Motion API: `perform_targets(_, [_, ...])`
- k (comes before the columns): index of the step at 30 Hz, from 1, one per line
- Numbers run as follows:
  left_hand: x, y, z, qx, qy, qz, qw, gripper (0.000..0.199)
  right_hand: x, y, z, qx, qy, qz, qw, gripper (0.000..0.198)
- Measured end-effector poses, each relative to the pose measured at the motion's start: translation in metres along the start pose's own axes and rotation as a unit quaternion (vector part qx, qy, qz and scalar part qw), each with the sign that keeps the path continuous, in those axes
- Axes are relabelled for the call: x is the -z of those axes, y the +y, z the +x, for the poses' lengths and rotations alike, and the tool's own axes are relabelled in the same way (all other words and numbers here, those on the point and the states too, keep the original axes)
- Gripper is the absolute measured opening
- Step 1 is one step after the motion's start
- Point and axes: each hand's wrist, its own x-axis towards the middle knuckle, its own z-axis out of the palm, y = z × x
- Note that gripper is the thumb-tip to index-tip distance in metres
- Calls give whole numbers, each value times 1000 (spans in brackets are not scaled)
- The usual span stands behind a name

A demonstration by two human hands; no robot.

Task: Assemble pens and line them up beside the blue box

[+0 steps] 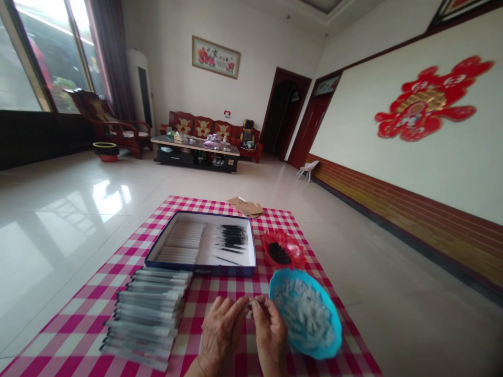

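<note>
My left hand [222, 327] and my right hand [270, 327] meet over the checkered tablecloth [214, 285], fingertips pinched together. Something small and dark shows between them, too hidden to name. Close beside my right hand stands a blue bowl [337, 332] full of short translucent caps [310, 314]. Behind it, a red petal-edged bowl [301, 251] holds small black pieces [279, 253]. To the left of my hands lies a pile of clear-barrelled pens [145, 314]. Beyond them, a shallow box [210, 248] contains pale tubes [181, 241] on its left and thin black refills [232, 236] on its right.
A piece of brown cardboard [247, 207] lies at the table's far edge. Across the tiled floor are a low coffee table [196, 148], a wooden sofa [192, 119], an armchair [118, 125] and a small white chair [308, 168] by the right wall.
</note>
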Motion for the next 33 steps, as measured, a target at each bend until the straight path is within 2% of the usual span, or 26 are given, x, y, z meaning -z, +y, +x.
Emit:
perform_targets(6, [-2,-2,-3,-13,2,24,1000,28,-2,6,-7,90,-24,-85,992,20])
perform_targets(11, [-6,-9,-6,-9,-11,21,1000,30,3,-1,-6,205,-69,-148,965,24])
perform_targets(15, [-7,-12,-8,3,-32,21,999,30,18,-12,3,236,-68,-196,949,22])
perform_targets(19, [-7,-10,-7,3,-28,23,999,29,45,-20,38,232,-47,-270,933,22])
perform_targets(22, [-6,-8,-6,-3,-24,24,999,28,62,-21,86,209,-49,-373,903,26])
perform_targets(24, [-6,-6,-4,-10,-20,27,999,28,66,-18,122,196,-66,-396,895,26])
perform_targets(28, [-7,-5,-3,-15,-8,34,999,27,57,-7,180,156,-142,-437,874,22])
perform_targets(32, [-7,-8,-3,-8,2,21,1000,28,41,3,204,106,-209,-474,849,12])
perform_targets(33, [-6,-8,-3,-5,16,13,1000,28,38,5,206,93,-219,-482,843,14])
